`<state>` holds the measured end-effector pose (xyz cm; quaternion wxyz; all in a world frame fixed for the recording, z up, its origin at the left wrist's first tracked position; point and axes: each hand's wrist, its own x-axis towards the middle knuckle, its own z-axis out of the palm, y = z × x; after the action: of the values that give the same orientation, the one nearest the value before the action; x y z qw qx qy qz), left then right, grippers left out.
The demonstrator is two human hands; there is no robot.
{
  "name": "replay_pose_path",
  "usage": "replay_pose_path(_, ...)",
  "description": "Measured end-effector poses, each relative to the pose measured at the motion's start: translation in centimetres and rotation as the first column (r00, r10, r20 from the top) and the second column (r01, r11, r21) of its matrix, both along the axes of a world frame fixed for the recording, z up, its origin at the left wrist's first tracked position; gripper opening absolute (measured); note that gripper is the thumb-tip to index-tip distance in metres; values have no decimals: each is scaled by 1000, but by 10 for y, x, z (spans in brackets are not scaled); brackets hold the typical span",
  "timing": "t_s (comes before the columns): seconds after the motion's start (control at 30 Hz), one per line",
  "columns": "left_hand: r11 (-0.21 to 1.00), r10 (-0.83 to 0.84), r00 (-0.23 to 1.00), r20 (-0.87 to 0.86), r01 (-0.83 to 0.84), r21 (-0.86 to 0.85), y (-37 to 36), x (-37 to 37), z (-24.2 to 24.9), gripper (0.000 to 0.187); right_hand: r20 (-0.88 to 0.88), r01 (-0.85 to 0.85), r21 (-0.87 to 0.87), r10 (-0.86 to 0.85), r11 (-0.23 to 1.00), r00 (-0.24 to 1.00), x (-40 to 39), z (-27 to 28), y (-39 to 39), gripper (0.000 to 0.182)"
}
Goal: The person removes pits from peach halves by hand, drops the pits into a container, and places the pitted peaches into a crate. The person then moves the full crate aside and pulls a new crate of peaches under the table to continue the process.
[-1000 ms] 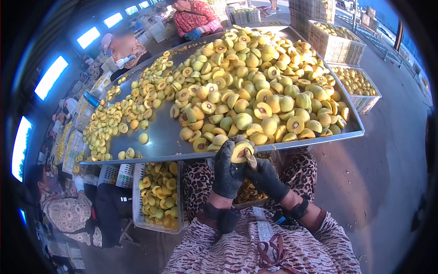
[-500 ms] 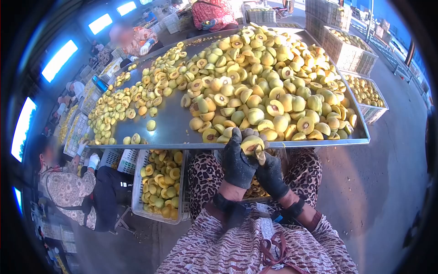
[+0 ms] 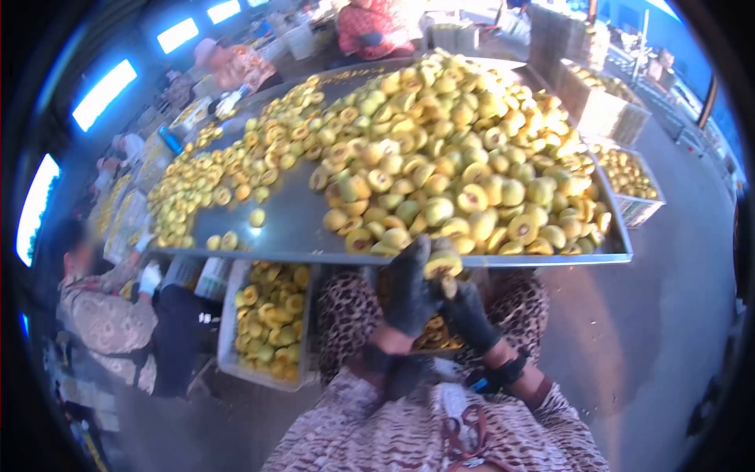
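Observation:
My left hand (image 3: 410, 287), in a dark glove, is closed around a peach half (image 3: 442, 264) at the near edge of the metal tray (image 3: 377, 258). My right hand (image 3: 472, 316), in a dark glove too, is closed just below and right of the fruit. A small light-brown piece (image 3: 449, 288) shows at its fingertips, against the fruit's underside; blur hides whether it is a pit or a tool tip. A big heap of yellow-green peach halves (image 3: 472, 157), many with brown pits showing, covers much of the tray.
A white crate of peach halves (image 3: 271, 322) stands left of my knees. Brown scraps (image 3: 436, 334) lie below my hands. A co-worker (image 3: 110, 315) sits at the left, others beyond the tray. More filled crates (image 3: 629, 177) stand at the right.
The view has shifted slightly and blurred. My hands have moved a little lower with the peach half still in the left. The light-brown piece sits slightly lower too.

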<state>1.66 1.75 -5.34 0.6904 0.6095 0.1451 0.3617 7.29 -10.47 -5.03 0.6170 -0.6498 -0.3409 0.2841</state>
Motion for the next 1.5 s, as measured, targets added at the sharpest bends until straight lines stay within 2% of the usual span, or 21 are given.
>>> replay_pose_path(0.03,993,-114,993,18,114,-12,-1,-2,22,45,-15,30,151,-28,988,999,-2,-20,3,25)
replay_pose_path(0.07,793,-215,944,250,318,-519,-6,-5,33,44,118,66,257,-99,964,988,-7,-2,4,27)
replay_pose_path(0.27,954,-68,978,199,122,-274,-28,-21,82,36,90,-230,212,215,950,972,-8,10,1,35)
replay_pose_path(0.3,952,-90,975,201,144,-269,-29,-22,87,36,-246,-324,320,408,890,879,-10,24,-6,38)
replay_pose_path(0.33,917,-149,966,210,215,-337,-29,-25,91,38,-248,-305,320,390,897,887,-6,29,-11,38)
replay_pose_path(0.4,871,-176,962,207,250,-422,-30,-32,86,40,228,-514,262,465,817,855,0,35,-18,36)
replay_pose_path(0.53,745,-434,818,378,562,-360,-1,-52,71,41,-4,-694,62,696,717,718,-2,20,6,41)
replay_pose_path(0.63,784,-164,932,324,322,-530,22,-91,69,47,225,-627,206,588,751,777,-18,22,21,28)
replay_pose_path(0.7,777,52,964,262,126,-617,69,-132,47,50,521,-614,-302,665,730,535,-7,32,8,12)
replay_pose_path(0.73,773,135,968,211,30,-633,96,-157,35,52,436,-530,-397,662,750,609,2,2,4,12)
replay_pose_path(0.8,860,415,837,-358,-489,-148,141,-197,21,41,366,-435,-499,637,749,678,6,-37,-13,16)
replay_pose_path(0.83,829,556,669,-493,-486,276,182,-215,-23,39,487,-246,-605,596,757,638,7,-42,-20,19)
replay_pose_path(0.87,828,558,679,-477,-493,267,182,-196,-18,39,601,-36,-666,565,745,566,13,-42,-19,22)
replay_pose_path(0.93,702,625,762,-169,-455,548,171,-151,0,30,568,-116,-630,558,768,605,7,-37,-2,19)
replay_pose_path(1.03,506,545,800,-251,-74,859,177,-87,-28,42,-12,-367,-172,371,914,929,-11,-40,5,15)
replay_pose_path(1.07,400,586,739,-332,92,912,167,-55,-31,47,142,-421,-203,452,884,881,-9,-32,0,17)
replay_pose_path(1.1,561,626,572,-530,142,816,152,-33,-16,48,288,-456,-254,517,853,806,-4,-24,-6,19)
replay_pose_path(1.27,604,585,630,-511,82,793,157,-15,-26,44,496,-76,-430,306,900,813,4,-81,-25,22)
replay_pose_path(1.4,755,438,748,-499,-4,655,172,-31,-12,32,472,82,-270,58,959,880,-18,-6,0,29)
replay_pose_path(1.47,973,203,975,-89,-211,-98,149,-39,4,30,457,47,-192,47,980,888,-26,4,1,28)
replay_pose_path(1.5,959,56,994,91,-28,-284,126,-48,23,31,438,30,-189,57,981,897,-28,10,1,28)
